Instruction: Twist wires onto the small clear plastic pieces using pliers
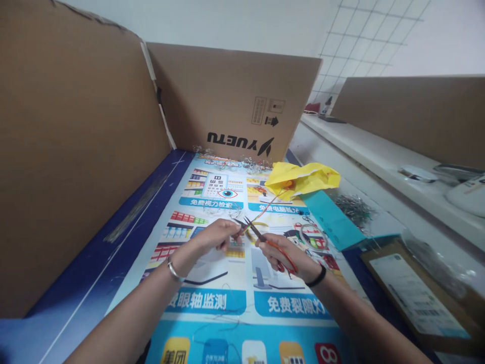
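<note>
My left hand (223, 234) pinches a thin multicoloured cord (265, 212) that looks reddish and yellow. The cord runs up and right to a yellow bag (303, 177), where an orange spool-like thing (288, 185) shows at the mouth. In my right hand (282, 254) are scissors with red-orange handles (282, 253). Their dark blades stand apart and lie across the cord, close to my left fingertips. Behind the blades a yellow ring-shaped coil (255, 231) rests on the printed poster (223, 275).
Cardboard panels (212, 101) stand behind and at the left. Wire scraps (257, 164) gather by the back panel. To the right are a teal box (333, 220), a heap of thin metal wires (354, 210), a clear ring coil (313, 237) and a labelled parcel (417, 298). Straight wires (136, 210) lie at left.
</note>
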Tool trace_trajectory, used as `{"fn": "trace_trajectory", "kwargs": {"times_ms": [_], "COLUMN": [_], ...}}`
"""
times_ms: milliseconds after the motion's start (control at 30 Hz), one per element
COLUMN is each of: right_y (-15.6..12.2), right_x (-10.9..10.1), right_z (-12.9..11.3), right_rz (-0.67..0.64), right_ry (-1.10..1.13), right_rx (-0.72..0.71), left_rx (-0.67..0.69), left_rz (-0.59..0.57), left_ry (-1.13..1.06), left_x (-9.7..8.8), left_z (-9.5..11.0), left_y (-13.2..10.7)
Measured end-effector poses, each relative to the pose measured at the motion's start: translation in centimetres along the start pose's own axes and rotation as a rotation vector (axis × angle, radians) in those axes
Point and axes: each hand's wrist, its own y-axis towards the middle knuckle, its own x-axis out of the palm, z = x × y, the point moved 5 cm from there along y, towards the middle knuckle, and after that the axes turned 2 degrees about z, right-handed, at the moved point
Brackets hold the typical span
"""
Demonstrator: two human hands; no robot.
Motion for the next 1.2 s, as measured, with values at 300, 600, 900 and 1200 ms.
{"fn": "trace_trajectory", "kwargs": {"times_ms": [300, 600, 900, 1200], "right_y": [-0.1, 0.1, -0.5, -0.3], "right_x": [0.2, -0.3, -1.1, -0.9], "right_z": [-0.5, -0.1, 0.0, 0.8], "right_rz": [0.056, 0.131, 0.044, -0.051], "right_ry": [-0.019, 0.031, 0.211, 0.443], "right_rx": [0.012, -0.029, -0.082, -0.059], "left_rx": [0.088, 0.044, 0.136, 0.218], "left_rz": [0.235, -0.031, -0.185, -0.182], "left_ry": [-0.063, -0.261, -0.395, -0.141], "left_x": [-1.6, 3.5, 4.5, 4.2], "left_z": [1.1, 1.3, 0.9, 0.6], "left_y": [-0.3, 0.8, 2.6, 4.5]}}
